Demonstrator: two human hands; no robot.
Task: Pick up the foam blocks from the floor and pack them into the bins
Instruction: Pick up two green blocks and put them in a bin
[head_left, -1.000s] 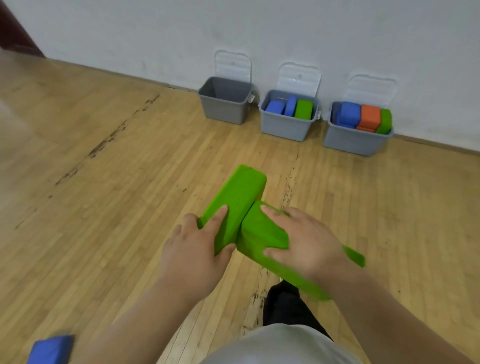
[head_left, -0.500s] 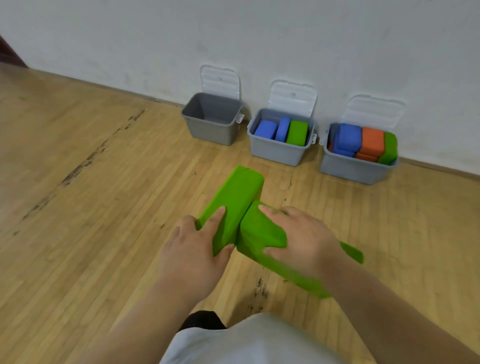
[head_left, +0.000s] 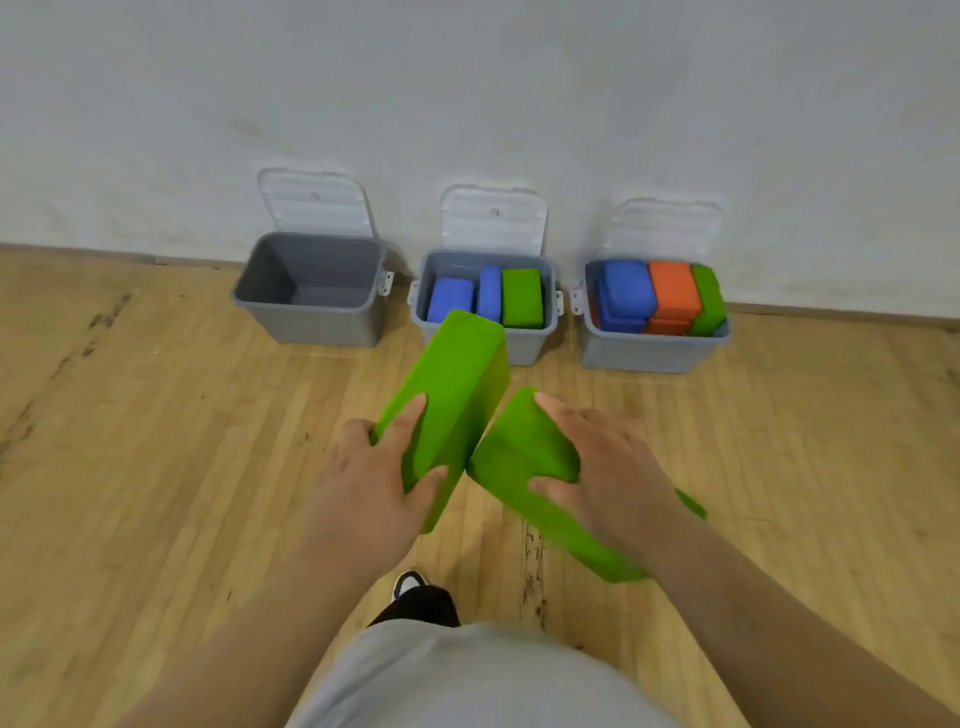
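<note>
L hand (head_left: 363, 483) grips matte green foam slab (head_left: 457, 374), R hand (head_left: 618, 478) grips 2nd slab (head_left: 519, 452)

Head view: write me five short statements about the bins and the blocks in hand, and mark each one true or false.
1. The left bin holds no blocks. True.
2. The left hand grips one green block and the right hand grips a second green block. True.
3. The middle bin holds an orange block. False: it shows two blue blocks and a packed green block; the orange block is in the right bin.
4. The lids of all three bins are shut. False: the lids stand open against the wall.
5. Both held blocks already lie inside a bin. False: both are in the hands, outside the bins.
</note>
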